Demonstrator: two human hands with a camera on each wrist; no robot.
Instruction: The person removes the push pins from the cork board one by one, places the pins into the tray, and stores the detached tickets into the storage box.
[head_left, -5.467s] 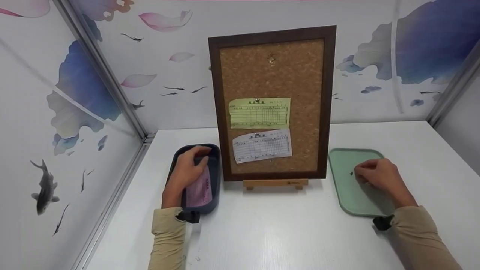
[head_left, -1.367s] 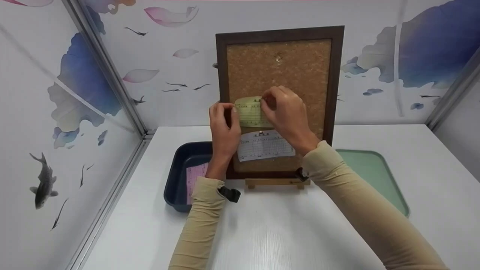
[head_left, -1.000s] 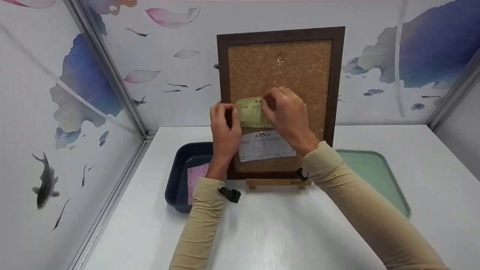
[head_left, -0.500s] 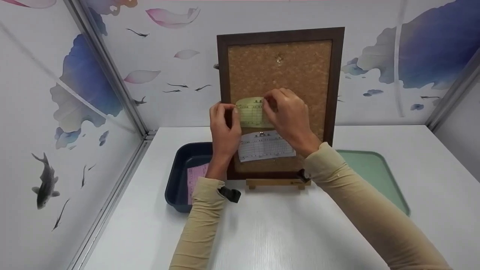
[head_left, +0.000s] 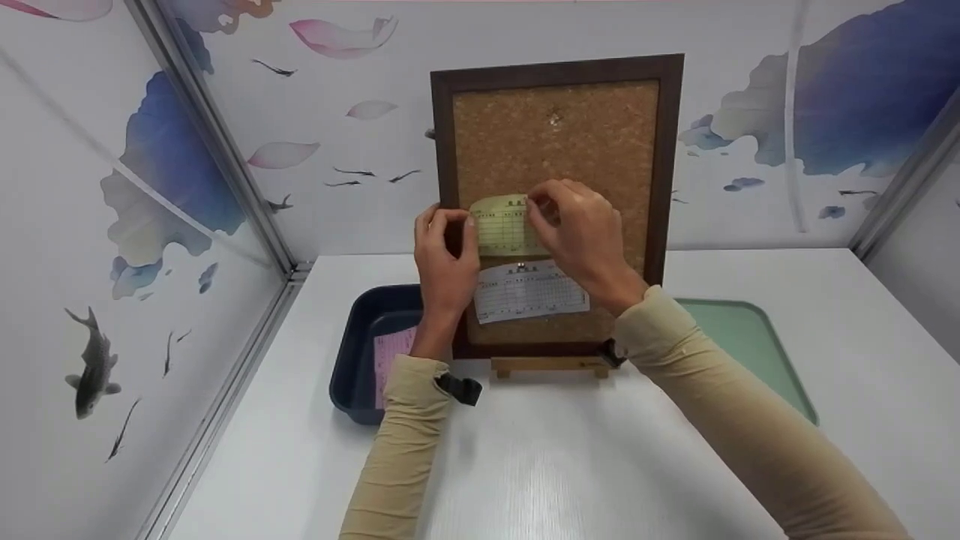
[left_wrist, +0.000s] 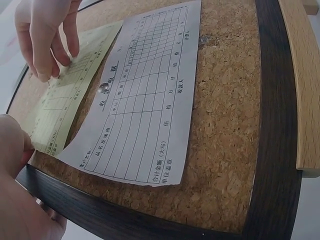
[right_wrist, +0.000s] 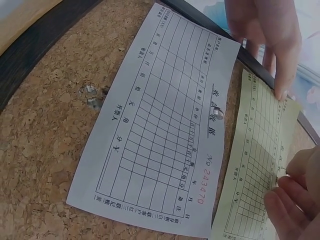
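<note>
A framed corkboard [head_left: 510, 142] stands upright with a yellow-green receipt slip [head_left: 497, 230] above a white receipt slip [head_left: 531, 296]. My left hand [head_left: 448, 259] grips the board's left edge, thumb over the yellow-green slip's left side and fingers behind the frame. At that slip's top middle, my right hand [head_left: 583, 234] pinches with thumb and fingertips; a thin pin [left_wrist: 49, 84] shows at them in the left wrist view, its head hidden. A silver pushpin [right_wrist: 218, 113] fixes the white slip at its top.
The board rests on a small wooden easel [head_left: 555, 365]. To its left sits a dark blue bin [head_left: 346, 375] holding a pink slip [head_left: 390, 360]. A green tray [head_left: 757, 341] lies at right, partly behind my right sleeve. Printed wall panels stand behind.
Since the oldest frame, my left hand has left the blue bin and my right hand the green tray; both came to the yellow-green slip. Over the last second they have barely moved.
</note>
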